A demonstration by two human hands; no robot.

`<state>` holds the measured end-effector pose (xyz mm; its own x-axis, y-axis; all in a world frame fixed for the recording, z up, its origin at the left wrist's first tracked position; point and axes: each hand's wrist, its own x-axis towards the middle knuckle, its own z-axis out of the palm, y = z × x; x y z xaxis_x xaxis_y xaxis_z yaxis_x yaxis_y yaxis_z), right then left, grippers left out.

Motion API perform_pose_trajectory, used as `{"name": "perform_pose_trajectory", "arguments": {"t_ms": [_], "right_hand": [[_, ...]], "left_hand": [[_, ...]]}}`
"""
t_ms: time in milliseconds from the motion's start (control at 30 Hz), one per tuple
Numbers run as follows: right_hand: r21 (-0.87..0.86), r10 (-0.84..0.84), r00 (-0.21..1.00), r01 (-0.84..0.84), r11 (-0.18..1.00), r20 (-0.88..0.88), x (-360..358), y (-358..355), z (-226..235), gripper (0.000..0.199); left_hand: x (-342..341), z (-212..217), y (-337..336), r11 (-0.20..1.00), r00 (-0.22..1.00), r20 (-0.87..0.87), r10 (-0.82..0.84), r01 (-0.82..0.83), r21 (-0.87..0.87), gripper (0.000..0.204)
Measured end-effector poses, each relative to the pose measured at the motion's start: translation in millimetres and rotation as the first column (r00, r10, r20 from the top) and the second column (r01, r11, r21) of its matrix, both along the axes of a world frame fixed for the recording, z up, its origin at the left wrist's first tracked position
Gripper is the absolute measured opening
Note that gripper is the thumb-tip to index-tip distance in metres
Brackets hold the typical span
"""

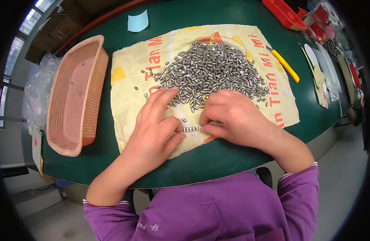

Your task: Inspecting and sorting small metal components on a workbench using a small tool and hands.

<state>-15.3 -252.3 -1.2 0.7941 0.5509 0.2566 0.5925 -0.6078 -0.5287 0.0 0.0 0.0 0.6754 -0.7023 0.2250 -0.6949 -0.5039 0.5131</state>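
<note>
A short row of small silvery metal pieces [190,129] lies side by side on a yellow printed cloth [127,100]. My left hand [153,126] has its thumb and index finger closed at the row's left end, while its other fingers stretch forward toward the heap. At the right end, the curled thumb and fingers of my right hand [235,118] pinch in; its fingertips are partly hidden. Just beyond the row lies a single loose piece [184,120]. A large heap of the same barrel-shaped metal pieces [213,66] covers the middle of the cloth, with strays around its edge.
To the left stands a pink perforated plastic basket [52,130] with a few pieces inside. A yellow utility knife [287,68] rests on the cloth's right edge. Farther back are a light-blue paper [137,22] and a red tray [283,15]. Assorted items crowd the green table's [185,172] right side.
</note>
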Motion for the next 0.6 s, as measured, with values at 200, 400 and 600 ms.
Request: {"name": "perform_pose_trajectory", "arguments": {"t_ms": [200,400,600], "right_hand": [[0.008,-0.001,1.000,0.001,1.000,-0.008,0.3,-1.2,1.7,0.008],[-0.003,0.010,1.000,-0.010,1.000,-0.012,0.6,-1.8,4.3,0.008],[-0.045,0.005,1.000,-0.005,0.999,0.000,0.2,-2.7,5.6,0.013]], "left_hand": [[-1.0,-0.2,-0.5,1.000,1.000,-0.019,0.002,-0.002,-0.007,0.023],[-0.5,-0.8,-0.1,1.000,0.999,-0.043,-0.008,0.008,-0.010,0.024],[-1.1,-0.6,-0.8,1.000,0.999,-0.041,-0.016,0.016,-0.018,0.025]]}}
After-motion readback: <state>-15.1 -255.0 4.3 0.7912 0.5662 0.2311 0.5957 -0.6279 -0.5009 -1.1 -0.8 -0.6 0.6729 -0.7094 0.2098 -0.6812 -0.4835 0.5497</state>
